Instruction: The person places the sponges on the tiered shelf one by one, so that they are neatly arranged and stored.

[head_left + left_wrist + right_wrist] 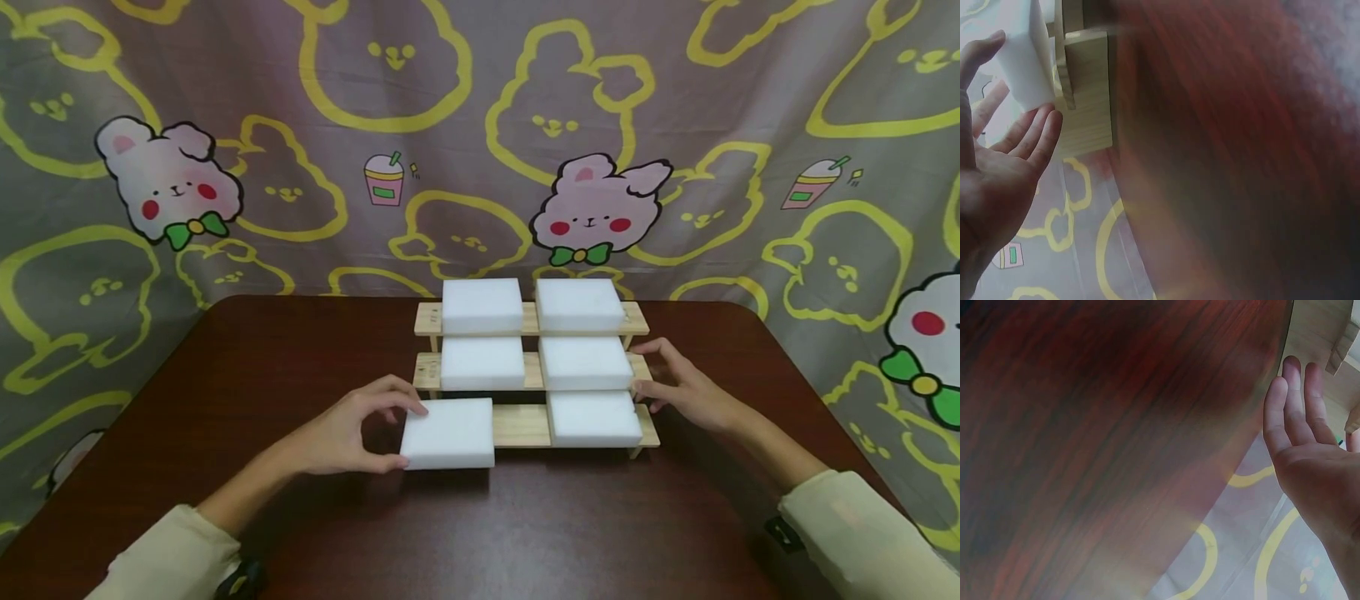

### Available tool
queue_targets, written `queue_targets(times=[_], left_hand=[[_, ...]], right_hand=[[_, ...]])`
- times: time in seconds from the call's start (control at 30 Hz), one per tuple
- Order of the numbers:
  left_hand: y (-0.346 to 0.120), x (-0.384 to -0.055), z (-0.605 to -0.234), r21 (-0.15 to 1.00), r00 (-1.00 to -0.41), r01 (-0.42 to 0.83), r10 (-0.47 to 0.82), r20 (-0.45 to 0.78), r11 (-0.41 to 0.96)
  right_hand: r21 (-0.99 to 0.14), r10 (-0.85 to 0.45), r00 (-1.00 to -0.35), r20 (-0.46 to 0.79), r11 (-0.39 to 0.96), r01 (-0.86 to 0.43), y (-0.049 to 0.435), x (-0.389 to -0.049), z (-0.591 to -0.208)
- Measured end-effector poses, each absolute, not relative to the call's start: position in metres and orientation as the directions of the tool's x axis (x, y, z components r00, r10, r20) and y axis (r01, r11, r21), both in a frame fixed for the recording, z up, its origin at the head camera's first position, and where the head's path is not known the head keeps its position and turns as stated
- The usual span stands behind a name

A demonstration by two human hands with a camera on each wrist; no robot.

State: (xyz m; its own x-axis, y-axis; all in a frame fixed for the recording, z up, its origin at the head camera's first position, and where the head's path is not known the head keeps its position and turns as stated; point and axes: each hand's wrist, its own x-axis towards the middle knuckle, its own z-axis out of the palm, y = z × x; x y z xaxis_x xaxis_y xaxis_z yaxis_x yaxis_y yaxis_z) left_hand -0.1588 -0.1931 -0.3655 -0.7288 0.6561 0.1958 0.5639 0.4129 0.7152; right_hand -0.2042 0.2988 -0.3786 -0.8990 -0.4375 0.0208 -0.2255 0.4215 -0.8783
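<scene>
My left hand (341, 425) pinches a white foam block (448, 433) by its left end, thumb at the near corner and fingers at the far one. This block overlaps the left part of the lowest shelf of a three-step wooden rack (521, 425) and juts past its front edge. In the left wrist view the foam block (1025, 56) sits between thumb and fingertips. My right hand (693, 392) is at the rack's right end, its fingertips close to the middle shelf and the block there. Three fairly straight fingers (1294, 415) show in the right wrist view.
Several more white blocks lie on the rack: two on the top shelf (528, 317), two on the middle shelf (532, 371), one at the lowest shelf's right (596, 419). The rack stands on a dark brown table (517, 533), with a patterned curtain (465, 150) behind.
</scene>
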Motion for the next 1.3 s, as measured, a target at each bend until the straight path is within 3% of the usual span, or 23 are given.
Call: queue_targets(times=[0.43, 1.3], left_hand=[[-0.186, -0.152, -0.369, 0.703, -0.759, 0.562, 0.61, 0.228, 0.436], [-0.162, -0.141, -0.384, 0.663, -0.729, 0.649, 0.556, 0.4, 0.373]], right_hand=[[-0.88, -0.44, -0.898, 0.027, 0.416, -0.23, 0.299, -0.203, -0.378], [-0.883, -0.427, -0.904, 0.018, 0.417, -0.215, 0.297, -0.202, -0.376]])
